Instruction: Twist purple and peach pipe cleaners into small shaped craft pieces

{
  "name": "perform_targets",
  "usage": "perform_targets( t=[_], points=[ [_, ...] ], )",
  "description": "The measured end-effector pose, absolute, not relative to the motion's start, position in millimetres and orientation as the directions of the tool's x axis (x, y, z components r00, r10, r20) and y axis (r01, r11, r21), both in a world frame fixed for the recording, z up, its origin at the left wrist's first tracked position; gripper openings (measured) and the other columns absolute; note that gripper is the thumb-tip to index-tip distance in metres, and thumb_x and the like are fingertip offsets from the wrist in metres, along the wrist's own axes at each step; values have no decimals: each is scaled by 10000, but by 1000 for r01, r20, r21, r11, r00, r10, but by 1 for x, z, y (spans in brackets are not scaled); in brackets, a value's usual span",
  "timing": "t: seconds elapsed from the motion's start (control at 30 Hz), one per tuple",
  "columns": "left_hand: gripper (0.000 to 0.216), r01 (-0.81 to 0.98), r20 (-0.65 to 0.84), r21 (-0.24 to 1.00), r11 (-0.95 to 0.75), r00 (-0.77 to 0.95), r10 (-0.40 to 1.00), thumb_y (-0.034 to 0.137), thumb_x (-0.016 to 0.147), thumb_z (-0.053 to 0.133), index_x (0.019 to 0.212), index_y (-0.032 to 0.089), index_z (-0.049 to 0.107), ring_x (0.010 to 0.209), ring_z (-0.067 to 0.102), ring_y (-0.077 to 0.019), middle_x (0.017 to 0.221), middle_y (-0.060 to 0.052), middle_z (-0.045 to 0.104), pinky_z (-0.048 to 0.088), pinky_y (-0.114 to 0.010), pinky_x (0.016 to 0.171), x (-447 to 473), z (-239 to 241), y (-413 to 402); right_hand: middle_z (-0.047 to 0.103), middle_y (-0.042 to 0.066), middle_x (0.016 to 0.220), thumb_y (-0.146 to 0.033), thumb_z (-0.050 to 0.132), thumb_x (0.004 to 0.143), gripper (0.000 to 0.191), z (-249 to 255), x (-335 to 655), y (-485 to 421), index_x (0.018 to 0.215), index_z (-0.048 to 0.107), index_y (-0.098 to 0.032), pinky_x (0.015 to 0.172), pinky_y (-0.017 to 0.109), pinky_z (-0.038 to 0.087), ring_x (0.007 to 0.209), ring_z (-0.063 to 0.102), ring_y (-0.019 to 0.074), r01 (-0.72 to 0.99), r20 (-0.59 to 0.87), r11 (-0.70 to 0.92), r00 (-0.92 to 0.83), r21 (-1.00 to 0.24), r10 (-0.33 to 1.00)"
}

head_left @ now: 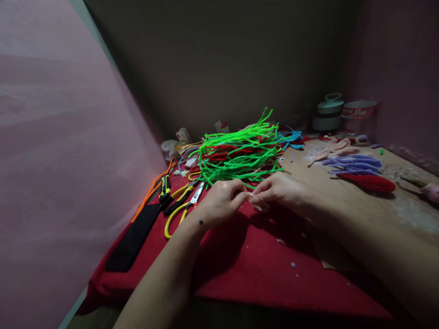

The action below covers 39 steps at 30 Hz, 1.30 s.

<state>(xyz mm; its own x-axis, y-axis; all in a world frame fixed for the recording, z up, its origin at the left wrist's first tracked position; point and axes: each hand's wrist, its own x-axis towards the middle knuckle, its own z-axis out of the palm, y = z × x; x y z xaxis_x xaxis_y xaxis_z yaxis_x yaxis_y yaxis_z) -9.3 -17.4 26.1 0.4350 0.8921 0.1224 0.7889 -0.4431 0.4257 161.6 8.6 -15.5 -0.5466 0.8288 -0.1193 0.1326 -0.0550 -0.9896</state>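
Observation:
My left hand (221, 203) and my right hand (279, 192) meet fingertip to fingertip above a red cloth (260, 269). Both are curled in a pinch on something small between them that I cannot make out. Just behind the hands lies a heap of bright green pipe cleaners (240, 153) mixed with red ones.
Yellow-handled scissors (181, 208) and a yellow-black utility knife (165, 188) lie left of the hands, beside an orange strand (151, 194) and a black case (132, 240). Purple pieces (355, 163), a red shape (372, 183), a pale green pot (328, 112) and a red-white bowl (358, 112) sit right. A pink wall runs along the left.

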Motion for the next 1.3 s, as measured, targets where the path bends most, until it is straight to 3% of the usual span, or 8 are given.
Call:
perform_targets(
  t=[0.23,0.37,0.53,0.8,0.9,1.13,1.2,1.3],
  points=[
    [187,582,-8,791,-191,322,947,278,762,541,737,114,626,558,518,-94,602,-7,589,399,-210,560,-9,23,-11,514,-8,440,-219,629,608,124,-13,158,7,509,614,-146,441,241,269,418,391,80,126,-70,-13,-461,-992,885],
    [240,419,-137,908,-5,308,942,311,691,646,753,83,605,542,540,-88,628,-19,594,435,-231,575,-7,23,-10,477,-26,425,-209,633,614,146,-9,156,3,495,573,-149,444,233,267,413,366,67,59,-59,-38,-411,-998,910],
    [305,296,-142,954,50,300,943,279,590,741,731,106,532,599,584,-100,730,-19,605,471,-241,582,-6,18,-9,479,-24,452,-273,666,622,210,-12,153,2,507,556,-137,439,228,259,426,371,62,-128,-24,-77,-373,-989,927],
    [298,155,-206,974,164,316,926,296,589,733,740,103,564,453,550,-106,538,-8,571,431,-223,475,-3,3,-5,474,-43,504,-243,737,549,187,-22,147,6,596,594,-132,409,211,270,445,371,52,-475,-82,-195,-249,-858,965],
    [291,233,-133,969,81,219,967,320,596,724,723,107,573,429,521,-93,536,-5,573,398,-210,447,8,0,-9,527,-23,550,-219,743,529,181,-22,144,5,596,597,-135,410,216,298,457,409,60,-537,-111,-194,-184,-821,977],
    [176,438,249,862,-256,75,966,287,694,619,629,130,575,520,464,-69,566,25,541,356,-191,514,18,-10,-13,500,-33,516,-200,712,553,161,-17,140,-2,548,565,-133,412,202,295,449,415,53,-565,-107,-171,-145,-807,984],
    [159,429,261,864,-264,67,963,278,700,611,647,133,574,509,452,-65,573,27,540,348,-190,504,19,-11,-13,501,-31,528,-209,709,561,159,-18,140,-2,557,569,-133,417,203,294,459,416,54,-563,-95,-163,-148,-811,984],
    [169,320,164,930,-179,73,984,268,699,609,625,127,555,457,443,-64,527,25,525,351,-194,472,18,-8,-15,493,-30,524,-209,707,565,154,-20,140,-1,559,574,-133,415,210,281,458,403,55,-559,-85,-156,-152,-814,985]
  ],
)
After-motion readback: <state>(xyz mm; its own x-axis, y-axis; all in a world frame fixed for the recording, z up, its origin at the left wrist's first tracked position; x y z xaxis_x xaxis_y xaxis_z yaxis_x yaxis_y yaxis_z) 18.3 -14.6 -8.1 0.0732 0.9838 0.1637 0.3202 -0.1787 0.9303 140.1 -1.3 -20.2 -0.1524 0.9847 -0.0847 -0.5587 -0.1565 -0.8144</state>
